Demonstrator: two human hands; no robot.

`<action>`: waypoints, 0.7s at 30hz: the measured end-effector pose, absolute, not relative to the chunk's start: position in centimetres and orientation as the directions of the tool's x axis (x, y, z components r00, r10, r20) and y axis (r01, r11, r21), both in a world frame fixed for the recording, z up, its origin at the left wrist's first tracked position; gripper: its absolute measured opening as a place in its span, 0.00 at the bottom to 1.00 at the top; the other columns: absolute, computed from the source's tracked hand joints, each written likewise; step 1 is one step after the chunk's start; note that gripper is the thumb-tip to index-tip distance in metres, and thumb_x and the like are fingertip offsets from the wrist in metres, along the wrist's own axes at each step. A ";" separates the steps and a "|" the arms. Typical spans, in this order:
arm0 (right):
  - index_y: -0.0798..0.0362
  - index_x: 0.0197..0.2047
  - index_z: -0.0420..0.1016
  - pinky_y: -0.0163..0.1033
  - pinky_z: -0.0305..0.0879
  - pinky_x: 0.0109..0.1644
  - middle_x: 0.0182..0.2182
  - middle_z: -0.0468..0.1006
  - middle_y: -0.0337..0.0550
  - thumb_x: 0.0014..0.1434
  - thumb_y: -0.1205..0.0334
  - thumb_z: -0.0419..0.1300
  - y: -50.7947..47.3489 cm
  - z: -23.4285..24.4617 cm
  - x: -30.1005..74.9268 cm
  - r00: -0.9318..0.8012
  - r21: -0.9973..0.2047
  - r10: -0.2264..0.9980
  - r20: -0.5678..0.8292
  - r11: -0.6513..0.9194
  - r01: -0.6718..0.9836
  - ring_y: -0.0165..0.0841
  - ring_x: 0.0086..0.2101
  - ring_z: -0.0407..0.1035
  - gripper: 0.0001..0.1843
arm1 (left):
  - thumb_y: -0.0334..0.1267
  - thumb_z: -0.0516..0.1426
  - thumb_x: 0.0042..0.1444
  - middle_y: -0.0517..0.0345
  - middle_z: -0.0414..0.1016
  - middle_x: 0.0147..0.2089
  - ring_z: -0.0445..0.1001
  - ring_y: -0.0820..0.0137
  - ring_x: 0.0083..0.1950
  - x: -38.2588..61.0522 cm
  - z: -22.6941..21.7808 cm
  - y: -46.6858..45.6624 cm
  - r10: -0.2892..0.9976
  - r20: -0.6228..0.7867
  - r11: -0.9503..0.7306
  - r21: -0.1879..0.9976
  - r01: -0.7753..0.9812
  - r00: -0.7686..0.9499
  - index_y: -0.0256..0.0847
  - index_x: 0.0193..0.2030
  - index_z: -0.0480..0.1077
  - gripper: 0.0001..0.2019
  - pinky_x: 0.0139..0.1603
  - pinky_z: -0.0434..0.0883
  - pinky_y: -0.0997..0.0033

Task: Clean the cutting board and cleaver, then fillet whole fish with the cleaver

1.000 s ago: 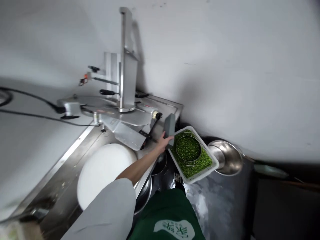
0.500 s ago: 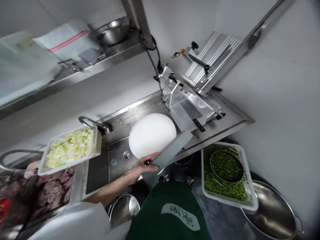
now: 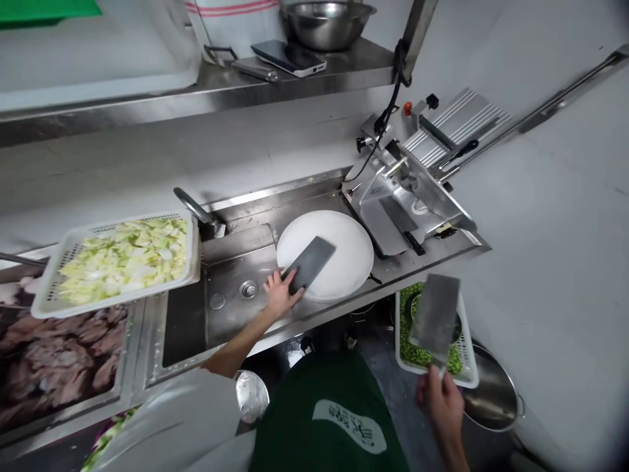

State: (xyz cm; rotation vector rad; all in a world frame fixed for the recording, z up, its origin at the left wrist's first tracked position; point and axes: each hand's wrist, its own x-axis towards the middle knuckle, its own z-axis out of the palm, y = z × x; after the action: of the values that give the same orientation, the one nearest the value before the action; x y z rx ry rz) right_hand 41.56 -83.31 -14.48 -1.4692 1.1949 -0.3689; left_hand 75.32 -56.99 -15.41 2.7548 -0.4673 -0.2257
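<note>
My left hand [image 3: 280,294] grips the handle of a grey cleaver [image 3: 310,262] whose blade lies flat on the round white cutting board [image 3: 344,262]. My right hand [image 3: 441,401] is closed on the handle of a second cleaver [image 3: 435,317], held blade up over the white basket of chopped green vegetables [image 3: 466,367] on the floor.
A white basket of chopped cabbage [image 3: 122,259] sits left of the steel counter [image 3: 236,308] and tap [image 3: 194,206]. A meat slicer [image 3: 407,190] stands at the right end. A tray of raw meat [image 3: 54,367] lies at far left. A steel pot [image 3: 491,400] stands beside the green basket. A shelf above holds a bowl [image 3: 324,19] and phone [image 3: 287,58].
The view swung left and up. My left hand carried its cleaver from over the floor basket onto the white board. My right hand with a second cleaver came into view.
</note>
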 end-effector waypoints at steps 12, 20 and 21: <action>0.47 0.30 0.60 0.32 0.52 0.11 0.13 0.59 0.25 0.43 0.14 0.59 -72.2 -21.8 60.2 0.736 -0.725 -0.080 -0.672 0.274 -0.632 0.24 0.11 0.52 0.41 | 0.51 0.49 0.72 0.38 0.46 0.82 0.47 0.49 0.83 78.9 -21.8 -67.0 -0.713 0.085 -0.632 0.350 -0.691 0.696 0.38 0.78 0.57 0.33 0.79 0.54 0.39; 0.46 0.29 0.61 0.34 0.52 0.15 0.10 0.61 0.31 0.59 0.21 0.49 -75.3 -22.0 64.4 0.769 -0.776 -0.119 -0.628 0.018 -0.631 0.29 0.11 0.58 0.34 | 0.54 0.48 0.72 0.43 0.40 0.84 0.39 0.49 0.84 83.7 -23.3 -69.6 -0.717 0.067 -0.627 0.371 -0.685 0.694 0.42 0.80 0.53 0.34 0.80 0.50 0.38; 0.46 0.29 0.62 0.34 0.53 0.16 0.11 0.63 0.33 0.61 0.22 0.48 -75.2 -22.0 63.8 0.759 -0.767 -0.152 -0.633 -0.009 -0.642 0.30 0.12 0.59 0.34 | 0.54 0.48 0.72 0.45 0.40 0.84 0.40 0.49 0.84 83.1 -23.4 -69.5 -0.720 0.060 -0.629 0.365 -0.687 0.691 0.45 0.80 0.52 0.34 0.80 0.50 0.39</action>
State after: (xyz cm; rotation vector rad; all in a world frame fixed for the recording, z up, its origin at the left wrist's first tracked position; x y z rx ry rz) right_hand 63.83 -75.20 -22.01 -1.5600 0.6611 0.4349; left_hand 83.12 -69.50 -23.40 2.5434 -1.1013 -0.1290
